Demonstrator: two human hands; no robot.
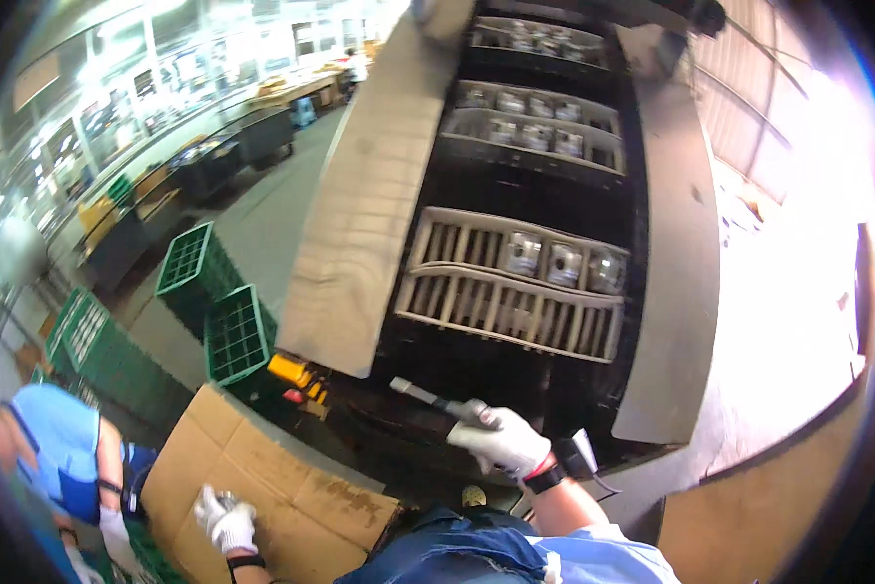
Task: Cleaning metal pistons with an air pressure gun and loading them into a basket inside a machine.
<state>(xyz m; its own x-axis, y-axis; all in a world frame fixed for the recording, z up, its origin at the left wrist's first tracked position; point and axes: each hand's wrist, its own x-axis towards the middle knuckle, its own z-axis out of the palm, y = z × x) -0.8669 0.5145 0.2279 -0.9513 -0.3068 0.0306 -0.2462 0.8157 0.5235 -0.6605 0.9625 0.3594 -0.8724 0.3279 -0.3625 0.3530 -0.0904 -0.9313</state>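
My right hand point(505, 444), in a white glove with a dark wrist strap, is closed around a hand tool point(429, 397). The tool has a dark grip and a pale, blunt metal end pointing left, over the near end of the dark conveyor point(496, 375). My left hand point(227, 524), also gloved, is above a flattened cardboard sheet point(281, 477). Its fingers are curled around something small and shiny that I cannot make out. Ahead, a pale slatted rack point(457, 282) on the conveyor carries 3 shiny metal cylinders point(565, 263) resembling pistons, in its far row.
More racks of metal parts point(537, 136) stand farther up the conveyor, between wide metal side panels point(359, 195). A yellow device point(296, 375) sits at its near left corner. Green crates point(238, 336) stand to the left. A co-worker in blue point(62, 433) is close at lower left.
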